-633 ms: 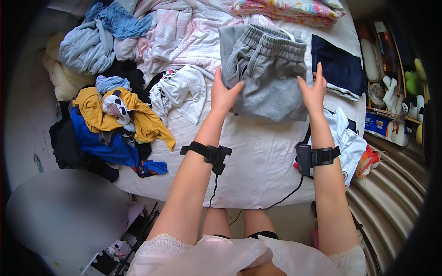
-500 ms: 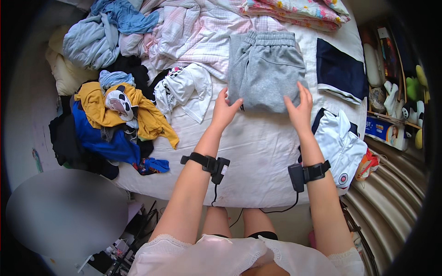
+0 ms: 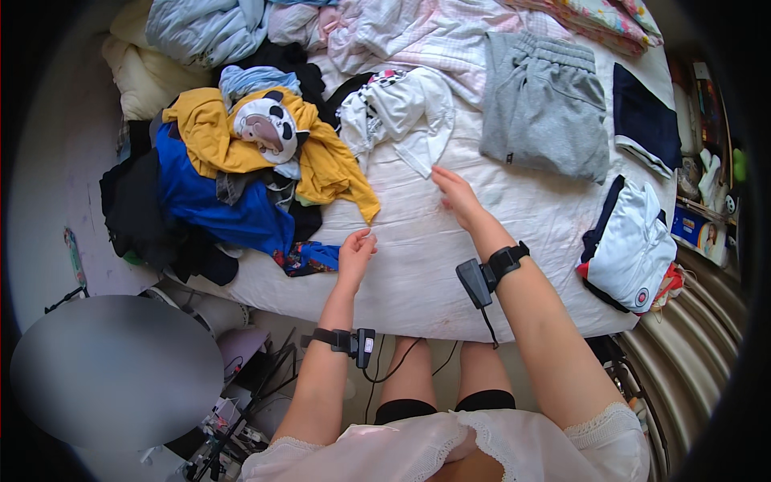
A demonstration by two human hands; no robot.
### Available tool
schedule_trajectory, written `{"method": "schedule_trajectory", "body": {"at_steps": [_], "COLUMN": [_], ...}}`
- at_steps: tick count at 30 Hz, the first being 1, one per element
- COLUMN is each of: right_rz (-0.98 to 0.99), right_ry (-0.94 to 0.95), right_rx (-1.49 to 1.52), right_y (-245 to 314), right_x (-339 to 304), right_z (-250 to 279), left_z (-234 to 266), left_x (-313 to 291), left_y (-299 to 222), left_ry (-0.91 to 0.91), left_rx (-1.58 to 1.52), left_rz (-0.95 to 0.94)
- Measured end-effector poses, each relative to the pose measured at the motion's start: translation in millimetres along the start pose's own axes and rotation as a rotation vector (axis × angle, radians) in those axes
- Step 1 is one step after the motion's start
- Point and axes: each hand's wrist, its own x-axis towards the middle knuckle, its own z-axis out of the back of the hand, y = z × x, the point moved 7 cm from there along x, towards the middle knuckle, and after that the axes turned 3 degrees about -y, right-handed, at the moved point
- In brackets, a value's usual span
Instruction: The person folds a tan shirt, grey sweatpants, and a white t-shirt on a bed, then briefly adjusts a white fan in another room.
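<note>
I see both hands empty and loosely open. My right hand (image 3: 456, 195) reaches over the sheet (image 3: 418, 265), fingertips just short of the white garment (image 3: 401, 112); from this angle I can't quite tell whether they touch its lower corner. My left hand (image 3: 355, 251) hovers near the bed edge, close beside the yellow top (image 3: 321, 161). Folded grey shorts (image 3: 546, 104) lie well apart, upper right.

Two bare hands over a white-sheeted bed (image 3: 450, 265): left hand (image 3: 355, 251), right hand (image 3: 458, 195), each wrist carrying one black strap device, two in all. One folded grey pair of shorts (image 3: 546, 104) lies near the far edge, one folded navy garment (image 3: 642, 120) and one white-and-navy garment (image 3: 634, 245) along the right edge, one yellow top (image 3: 321, 161) at the left.
</note>
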Motion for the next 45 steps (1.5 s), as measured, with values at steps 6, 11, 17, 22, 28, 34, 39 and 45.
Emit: {"method": "schedule_trajectory", "body": {"at_steps": [6, 11, 17, 22, 28, 34, 39, 45], "right_rz": [0.204, 0.299, -0.065, -0.257, -0.146, 0.108, 0.278, 0.376], "right_ry": [-0.029, 0.430, 0.606, 0.250, 0.352, 0.012, -0.108, 0.309], "right_rx": [-0.018, -0.229, -0.236, 0.159, 0.685, 0.397, 0.109, -0.386], "right_y": [16.9, -8.7, -95.5, -122.6, -66.1, -49.8, -51.7, -27.2], "right_x": [-7.2, -92.6, -180.9, -164.1, -159.4, -195.6, -264.5, -374.1], "right_z": [-61.7, -167.2, -207.7, -171.6, -178.3, -112.3, -34.6, 10.8], "left_z": [69.9, 95.1, 104.3, 115.3, 104.5, 113.1, 70.9, 28.3], "left_x": [4.0, -1.0, -21.1, -71.4, -161.3, -189.7, -217.2, -272.6], "left_y": [9.6, -2.0, -29.8, -31.0, -14.7, -7.2, 32.4, -58.6], "left_ry": [0.017, 0.208, 0.308, 0.514, 0.903, 0.739, 0.701, 0.194], "left_rx": [-0.113, -0.398, -0.290, -0.308, -0.126, -0.331, 0.428, 0.278], "left_rz": [0.006, 0.212, -0.038, -0.066, -0.103, -0.110, -0.291, -0.803]}}
